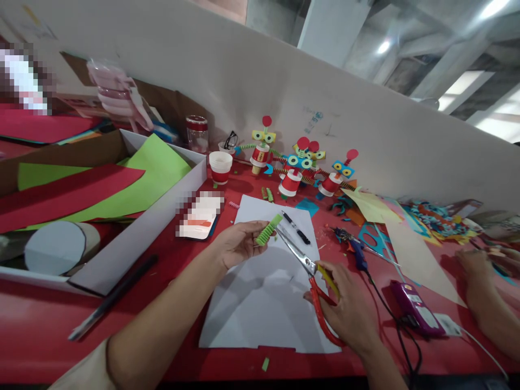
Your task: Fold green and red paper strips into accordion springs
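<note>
Between the fingers of my left hand [239, 244] is a green folded paper strip [267, 232], pleated like an accordion. My right hand [345, 303] grips a pair of scissors [305, 262] with one red and one yellow handle loop. The blade tips lie right by the strip's right side; whether they touch it I cannot tell. Beneath both hands lies a white sheet of card [264, 309], with a black and white pen [296, 227] on it. A small green scrap [265, 364] rests near the table's front edge.
Paper-cup robot figures [290, 184] stand against the wall. At left are a white box [154, 216] of coloured paper, a phone [200, 215] and stacked cups [220, 167]. A glue gun [355, 252] with its cord and a purple device [416, 307] lie right, near another person's hand [477, 271].
</note>
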`<state>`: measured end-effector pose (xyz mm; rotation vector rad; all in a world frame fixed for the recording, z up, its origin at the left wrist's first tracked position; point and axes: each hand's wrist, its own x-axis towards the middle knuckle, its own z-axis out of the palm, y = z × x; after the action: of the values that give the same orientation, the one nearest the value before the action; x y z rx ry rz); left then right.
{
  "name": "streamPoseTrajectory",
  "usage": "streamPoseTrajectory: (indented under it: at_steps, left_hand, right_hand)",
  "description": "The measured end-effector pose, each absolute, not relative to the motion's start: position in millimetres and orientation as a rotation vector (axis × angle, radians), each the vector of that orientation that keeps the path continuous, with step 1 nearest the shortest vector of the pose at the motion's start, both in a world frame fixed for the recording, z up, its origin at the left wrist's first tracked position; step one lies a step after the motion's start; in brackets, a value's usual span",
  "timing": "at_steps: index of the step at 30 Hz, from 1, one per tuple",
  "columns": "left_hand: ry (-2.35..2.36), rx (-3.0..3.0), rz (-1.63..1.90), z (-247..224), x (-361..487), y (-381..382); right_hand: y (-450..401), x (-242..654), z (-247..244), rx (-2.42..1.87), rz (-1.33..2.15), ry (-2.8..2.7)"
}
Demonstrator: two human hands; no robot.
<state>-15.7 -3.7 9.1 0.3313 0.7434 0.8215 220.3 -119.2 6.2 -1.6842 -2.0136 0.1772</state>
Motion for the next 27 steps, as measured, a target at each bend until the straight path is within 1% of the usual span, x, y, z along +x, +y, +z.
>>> streamPoseTrajectory:
  at_steps: [13,27]
  left_hand:
    - [0.705,0.347,0.826,8.7,-14.4,-4.7]
    - [0.773,0.348,0.831,11.7,-13.9,-4.9]
  right_hand:
    - [-114.1,217.0,10.9,-1.699,0.282,-1.986]
    - [-114.2,223.4,7.5,-1.688,0.134,-2.112]
